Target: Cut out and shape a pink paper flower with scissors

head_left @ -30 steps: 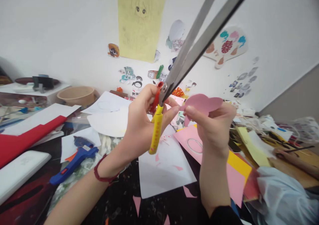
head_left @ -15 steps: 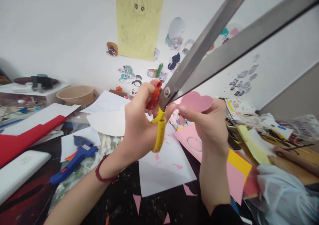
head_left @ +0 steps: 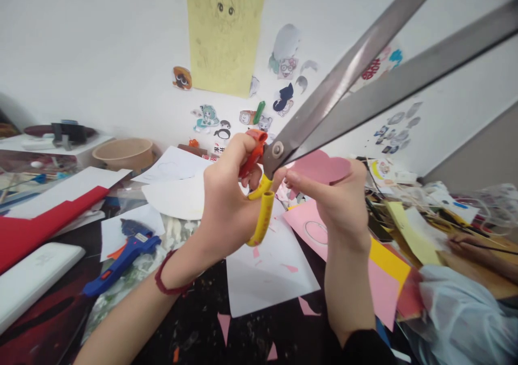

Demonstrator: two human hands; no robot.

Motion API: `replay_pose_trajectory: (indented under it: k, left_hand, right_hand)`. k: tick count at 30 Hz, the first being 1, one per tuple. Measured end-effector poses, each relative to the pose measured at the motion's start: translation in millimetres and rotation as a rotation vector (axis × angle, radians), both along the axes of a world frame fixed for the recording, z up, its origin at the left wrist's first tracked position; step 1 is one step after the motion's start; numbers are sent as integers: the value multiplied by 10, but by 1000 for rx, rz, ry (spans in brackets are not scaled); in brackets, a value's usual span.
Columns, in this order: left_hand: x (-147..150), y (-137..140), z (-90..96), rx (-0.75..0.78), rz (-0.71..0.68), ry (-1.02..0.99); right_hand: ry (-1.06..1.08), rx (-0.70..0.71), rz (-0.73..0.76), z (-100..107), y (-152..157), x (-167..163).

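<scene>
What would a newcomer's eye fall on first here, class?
Probably the scissors in the left hand, their open blades slanting to the upper right. Then the pink paper cutout in the right hand, below the blades, and the yellow sheet bearing a sketch high on the wall.

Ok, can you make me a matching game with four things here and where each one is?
Things:
1. blue glue gun
2. pink paper shape
3. yellow drawing
4. scissors

Places:
A. up on the wall
B. in the left hand
C. in the right hand
D. lying to the left of both hands

Pairs: 1-D, 2-C, 3-A, 4-B
</scene>
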State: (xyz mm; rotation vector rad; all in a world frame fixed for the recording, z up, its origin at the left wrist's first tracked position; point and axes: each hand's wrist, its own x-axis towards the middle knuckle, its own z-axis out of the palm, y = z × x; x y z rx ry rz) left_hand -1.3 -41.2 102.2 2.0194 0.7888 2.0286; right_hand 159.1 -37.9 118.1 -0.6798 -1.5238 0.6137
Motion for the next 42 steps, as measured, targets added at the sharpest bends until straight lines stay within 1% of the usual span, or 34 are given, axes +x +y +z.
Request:
replay_pose_trajectory:
  k: [4,6,9,12,15,18,20,24,28,34,42]
  left_hand:
    - [-94,63,58,-75,-32,73]
    - [-172,101,93,-61,-35,103]
    - [-305,134,150,-13,33,219]
    - [-416,131,203,-49,126,417]
    - [-469,117,236,-26,207,531]
    - [-477,106,243,49,228,600]
    - [-470,93,237,84,237,634]
    - [-442,59,220,113,243,657]
    - [-405,36,212,99,216,656]
    - [-373,19,191,98,145,639]
    - [-364,19,181,121,145,619]
  right_hand:
    - [14,89,-40,26,-20,-18]
    - [46,128,-76,37,-29,-9]
    - [108,152,-136,47,-40,33]
    - [119,173,-169,54,-50,92]
    - [93,209,-140,59,-56,145]
    - [44,313,-97,60,-60,181]
    - [13,379,-114,54,-65,195]
    - [1,402,-160,27,-86,207]
    - [9,460,-183,2,-88,212]
    - [12,506,-170,-29,-55,237]
    - [-23,530,-171,12,-102,198]
